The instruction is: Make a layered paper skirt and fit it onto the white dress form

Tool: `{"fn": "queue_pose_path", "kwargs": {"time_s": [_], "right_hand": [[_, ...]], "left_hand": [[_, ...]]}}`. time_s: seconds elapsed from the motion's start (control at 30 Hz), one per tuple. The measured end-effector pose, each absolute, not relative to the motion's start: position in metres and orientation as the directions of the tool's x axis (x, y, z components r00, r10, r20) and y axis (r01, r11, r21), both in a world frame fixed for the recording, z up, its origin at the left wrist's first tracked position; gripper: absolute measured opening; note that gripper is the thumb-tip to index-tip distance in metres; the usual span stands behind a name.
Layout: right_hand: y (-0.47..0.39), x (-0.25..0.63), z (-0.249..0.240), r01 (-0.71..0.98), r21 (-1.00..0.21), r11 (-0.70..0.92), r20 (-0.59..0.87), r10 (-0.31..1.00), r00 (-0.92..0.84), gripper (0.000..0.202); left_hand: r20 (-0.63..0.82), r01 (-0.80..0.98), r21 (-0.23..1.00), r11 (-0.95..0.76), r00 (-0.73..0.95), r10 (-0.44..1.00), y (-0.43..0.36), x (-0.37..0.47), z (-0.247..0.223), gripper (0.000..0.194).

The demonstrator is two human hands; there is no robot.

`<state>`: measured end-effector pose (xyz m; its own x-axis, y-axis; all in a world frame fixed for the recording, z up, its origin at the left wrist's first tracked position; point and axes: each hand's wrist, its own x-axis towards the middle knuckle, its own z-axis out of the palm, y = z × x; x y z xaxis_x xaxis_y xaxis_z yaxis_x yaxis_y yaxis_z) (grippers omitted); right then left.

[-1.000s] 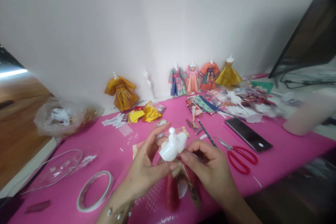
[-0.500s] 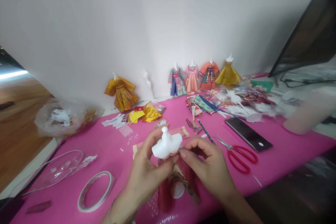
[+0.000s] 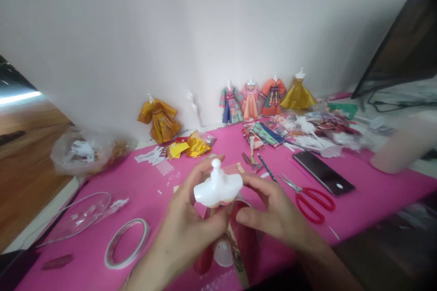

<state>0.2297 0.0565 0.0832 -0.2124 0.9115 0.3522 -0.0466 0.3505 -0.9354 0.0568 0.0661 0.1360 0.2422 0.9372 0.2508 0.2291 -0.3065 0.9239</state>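
Observation:
A small white doll mannequin (image 3: pixel 218 188) stands upright between my hands at the middle front, its shoulders and neck knob showing. My left hand (image 3: pixel 194 218) grips it from the left, thumb across its front just below the bust. On the right, my right hand (image 3: pixel 269 211) has its thumb and fingers apart beside the mannequin, close to its shoulder and the cloth. Red cloth (image 3: pixel 247 232) with a patterned band hangs below the mannequin, and a round white base (image 3: pixel 223 253) shows between its folds.
Red-handled scissors (image 3: pixel 312 202), a phone (image 3: pixel 322 173) and a pencil (image 3: pixel 266 167) lie right. A tape roll (image 3: pixel 108 254) lies left. Dressed mannequins, such as one in gold (image 3: pixel 160 120), stand along the wall. A pale cylinder (image 3: pixel 401 150) is far right.
My right thumb and fingers have come apart from the pinch at the cloth edge. The mannequin has turned to face more squarely, and the red cloth has spread wider below it.

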Motion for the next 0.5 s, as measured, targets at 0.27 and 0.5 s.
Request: {"fn": "queue_pose_path", "kwargs": {"time_s": [0.27, 0.5], "right_hand": [[0.029, 0.232, 0.077, -0.175, -0.984, 0.035, 0.065, 0.983, -0.171, 0.022], [0.063, 0.225, 0.026, 0.057, -0.994, -0.097, -0.099, 0.995, -0.028, 0.027]], "left_hand": [[-0.007, 0.066, 0.998, -0.017, 0.357, 0.934, 0.056, 0.054, 0.125, 0.045], [-0.287, -0.037, 0.949, 0.313, 0.305, 0.908, 0.090, 0.057, 0.041, 0.030]]}}
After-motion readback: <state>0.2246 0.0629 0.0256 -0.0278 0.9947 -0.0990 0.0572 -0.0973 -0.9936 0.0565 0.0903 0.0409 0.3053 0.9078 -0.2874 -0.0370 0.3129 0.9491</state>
